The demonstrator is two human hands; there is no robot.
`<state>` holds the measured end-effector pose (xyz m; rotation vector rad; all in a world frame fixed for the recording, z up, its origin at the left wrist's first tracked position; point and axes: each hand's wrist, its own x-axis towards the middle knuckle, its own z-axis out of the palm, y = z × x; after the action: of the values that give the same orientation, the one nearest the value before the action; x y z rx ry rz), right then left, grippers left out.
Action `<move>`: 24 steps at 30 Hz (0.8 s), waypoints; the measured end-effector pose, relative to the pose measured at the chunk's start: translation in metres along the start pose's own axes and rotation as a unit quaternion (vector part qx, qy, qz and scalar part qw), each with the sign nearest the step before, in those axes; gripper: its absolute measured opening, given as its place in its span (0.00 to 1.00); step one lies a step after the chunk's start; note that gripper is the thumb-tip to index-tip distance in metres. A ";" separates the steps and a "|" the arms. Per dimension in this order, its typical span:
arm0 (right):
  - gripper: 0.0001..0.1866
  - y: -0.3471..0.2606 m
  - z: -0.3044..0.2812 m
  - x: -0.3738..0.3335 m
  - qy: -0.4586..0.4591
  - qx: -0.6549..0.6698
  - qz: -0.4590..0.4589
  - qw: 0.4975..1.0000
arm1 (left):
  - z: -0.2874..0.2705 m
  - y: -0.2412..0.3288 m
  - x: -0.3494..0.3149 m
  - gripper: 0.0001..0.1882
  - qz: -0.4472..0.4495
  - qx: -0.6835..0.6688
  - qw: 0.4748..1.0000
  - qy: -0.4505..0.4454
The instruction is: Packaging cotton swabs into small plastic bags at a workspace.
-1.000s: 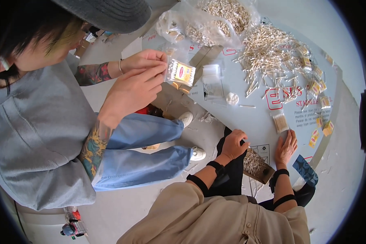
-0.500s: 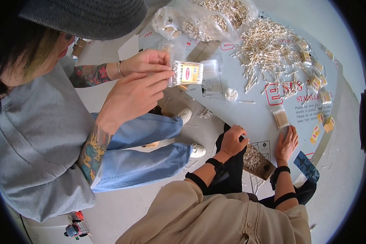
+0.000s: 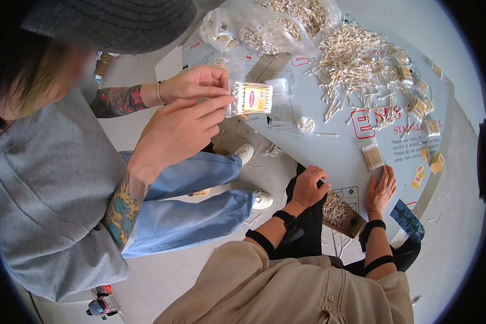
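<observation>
My left hand (image 3: pixel 309 185) rests at the table's near edge, thumb and bent fingers apart, with nothing seen in it. Lying on the table, my right hand (image 3: pixel 382 191) is open, its fingertips just beside a small clear bag of cotton swabs (image 3: pixel 372 155). Between my wrists stands an open cardboard box (image 3: pixel 352 225) with loose swabs (image 3: pixel 337 209) inside. On the left, a co-worker's hands (image 3: pixel 186 116) hold up a clear bag of cotton swabs (image 3: pixel 248 98) with a yellow and red label at its top end.
A large heap of loose swabs (image 3: pixel 351 65) covers the far part of the table (image 3: pixel 329 154). Behind it lies a plastic bag of swabs (image 3: pixel 302 24). Several filled packs (image 3: pixel 417 109) and yellow cards (image 3: pixel 418 176) line the right side. A white round bundle (image 3: pixel 306 125) sits mid-table.
The co-worker's bag of swabs has shifted very slightly to the right, and the co-worker's head has turned a little. My two hands have stayed in place.
</observation>
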<state>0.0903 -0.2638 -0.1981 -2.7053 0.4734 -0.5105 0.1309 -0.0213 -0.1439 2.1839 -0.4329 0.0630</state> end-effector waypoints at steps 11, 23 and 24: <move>0.25 -0.005 0.000 0.000 -0.005 0.004 0.014 1.000 | -0.001 -0.001 0.001 0.10 0.000 -0.001 1.000 0.004; 0.25 0.002 -0.005 0.005 -0.006 0.043 0.004 0.999 | -0.001 0.001 0.004 0.10 0.001 -0.008 1.000 -0.012; 0.20 -0.007 -0.011 0.008 0.018 0.052 0.003 0.998 | -0.001 0.001 0.005 0.10 0.000 -0.012 1.000 -0.009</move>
<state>0.0946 -0.2634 -0.1829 -2.5977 0.4513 -0.5678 0.1352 -0.0226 -0.1421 2.1623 -0.4422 0.0381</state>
